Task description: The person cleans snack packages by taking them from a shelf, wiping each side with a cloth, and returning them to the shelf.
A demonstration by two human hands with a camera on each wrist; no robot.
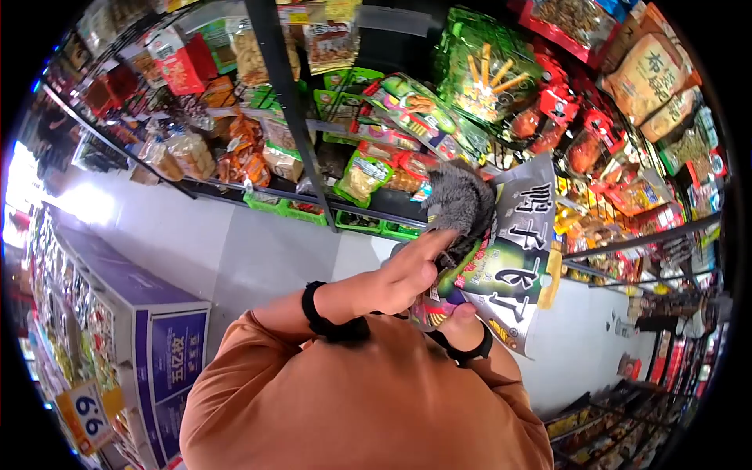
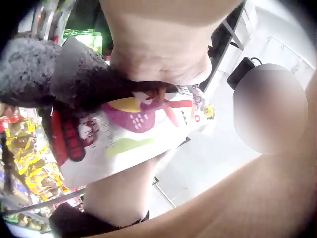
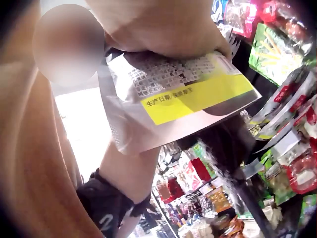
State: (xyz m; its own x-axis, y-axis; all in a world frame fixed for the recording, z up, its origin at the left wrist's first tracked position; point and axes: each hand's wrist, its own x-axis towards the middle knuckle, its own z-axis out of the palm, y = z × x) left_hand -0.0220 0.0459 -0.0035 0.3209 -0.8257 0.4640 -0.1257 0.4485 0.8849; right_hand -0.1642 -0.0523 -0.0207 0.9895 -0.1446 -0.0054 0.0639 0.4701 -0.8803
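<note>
My left hand (image 1: 401, 276) holds a grey fluffy item (image 1: 460, 200) against the front of upright snack packets; its fingertips are partly hidden. My right hand (image 1: 462, 327) grips the packets' lower edge, thumb in front. They include a grey packet (image 1: 521, 211) with large dark lettering and a green and purple one. In the left wrist view, the fluffy item (image 2: 29, 69) lies beside a white packet (image 2: 148, 121) with a purple print, below my left hand (image 2: 158, 49). The right wrist view has my right hand (image 3: 168, 29) over a packet back (image 3: 178, 99) with a yellow strip.
Shelves of bagged snacks stand ahead and to the right, with a black shelf post (image 1: 290, 102) left of the hands. Green baskets (image 1: 286, 209) line the lower shelf. A purple-sided display (image 1: 125, 274) stands at the left, with a price sign (image 1: 84, 415).
</note>
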